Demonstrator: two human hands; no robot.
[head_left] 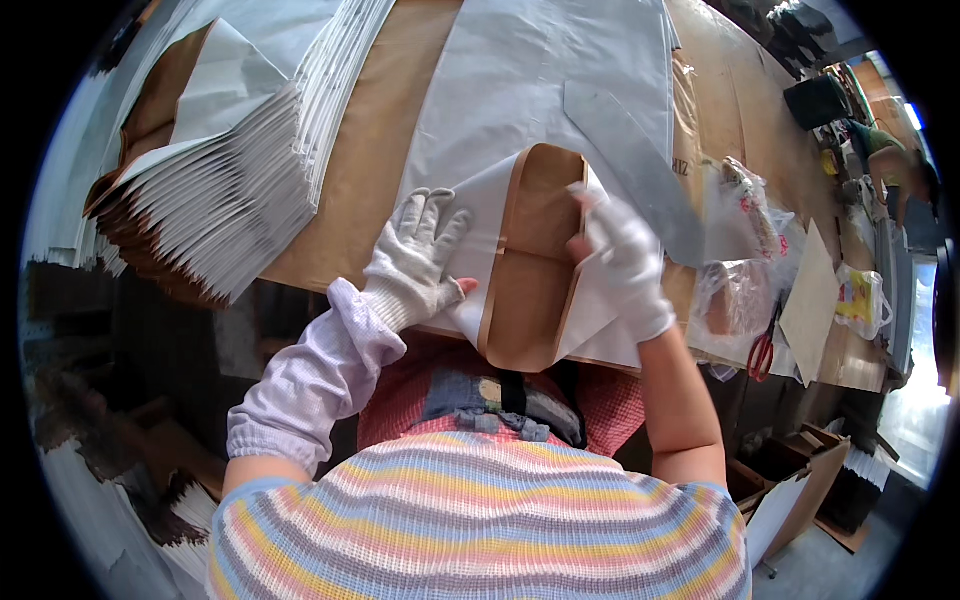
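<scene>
Head view. We saw the left hand, gloved in white knit with a pale sleeve cover, lying flat and spread, fingers extended, pressing on the white paper sheet at the near edge of the counter; it gripped nothing. The right hand, also gloved, was curled around the right edge of a brown paper bag, pinching it between thumb and fingers. The bag lay flat on the white sheet, between the two hands and just in front of our body. A fanned stack of folded bags rested at the far left. Red-handled scissors and clear plastic bags lay to the right.
</scene>
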